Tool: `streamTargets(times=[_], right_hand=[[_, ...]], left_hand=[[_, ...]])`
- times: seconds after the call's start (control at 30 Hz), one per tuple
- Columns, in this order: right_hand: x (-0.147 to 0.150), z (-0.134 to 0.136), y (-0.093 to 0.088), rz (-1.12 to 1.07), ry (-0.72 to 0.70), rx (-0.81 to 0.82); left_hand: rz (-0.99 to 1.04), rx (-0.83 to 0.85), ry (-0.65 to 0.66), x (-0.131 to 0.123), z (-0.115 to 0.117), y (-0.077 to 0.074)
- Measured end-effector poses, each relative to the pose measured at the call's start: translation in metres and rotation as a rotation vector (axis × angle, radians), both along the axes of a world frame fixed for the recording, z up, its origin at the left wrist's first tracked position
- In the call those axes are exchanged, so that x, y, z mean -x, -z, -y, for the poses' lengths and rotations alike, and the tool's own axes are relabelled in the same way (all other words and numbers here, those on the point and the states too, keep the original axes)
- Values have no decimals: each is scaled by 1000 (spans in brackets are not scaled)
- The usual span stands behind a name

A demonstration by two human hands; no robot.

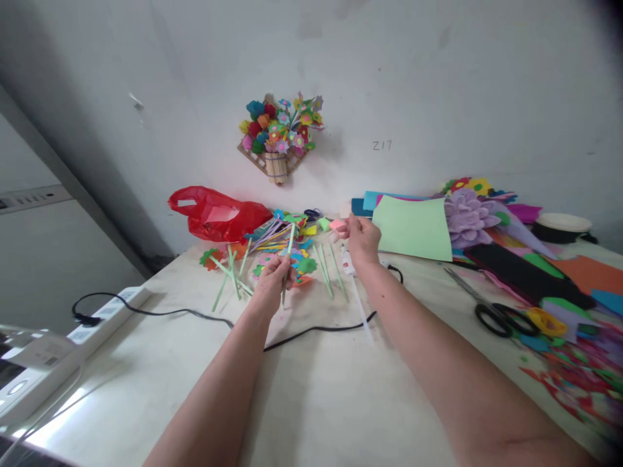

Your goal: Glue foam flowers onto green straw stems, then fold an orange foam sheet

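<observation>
One pale green sheet (pixel 413 227) lies tilted against the pile at the back of the table (pixel 311 395). Of two hands, the left hand (pixel 275 275) is left of the sheet and nearer the viewer, its fingers closed round one green strip (pixel 291 243). That strip stands nearly upright; one green shape (pixel 293 218) is at its top, though whether the two are joined I cannot tell. The right hand (pixel 363 239) is just left of the sheet, fingers bent in narrowly by one pink piece (pixel 337 224); whether they grip it I cannot tell.

Nearer the viewer than the sheet, and to its left, is one glue gun (pixel 347 263) with one glue stick (pixel 361 308) jutting from it. Farther left of the sheet are three loose strips (pixel 325 272), then, beyond the left hand, at least four more, crossed. One red bag (pixel 219 214) is well left of the sheet, one power bar (pixel 82 344) farther left and nearer, with one black cord (pixel 316 329) running from it.

Right of the sheet are one big purple flower (pixel 470 217), one black piece (pixel 528 275) and one bowl (pixel 562 227); nearer, one pair of scissors (pixel 491 308), one yellow loop (pixel 546 321) and scraps (pixel 579 363) too many to count. On the wall, above and left of the sheet, hangs one vase (pixel 276 167) of paper flowers.
</observation>
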State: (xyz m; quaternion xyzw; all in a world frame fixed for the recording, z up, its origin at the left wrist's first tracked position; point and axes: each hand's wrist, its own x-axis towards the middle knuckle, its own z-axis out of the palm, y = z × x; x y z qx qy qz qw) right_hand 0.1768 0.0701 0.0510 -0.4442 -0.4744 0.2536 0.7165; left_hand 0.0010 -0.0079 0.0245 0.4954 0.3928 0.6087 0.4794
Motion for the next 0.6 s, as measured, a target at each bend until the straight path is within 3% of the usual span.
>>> streamTargets(times=[0.3, 0.6], right_hand=[[-11, 4, -19, -506, 25, 122], [-29, -1, -26, -628, 90, 150]], left_hand=[[-91, -23, -76, -1, -2, 6], [-165, -30, -128, 0, -3, 8]])
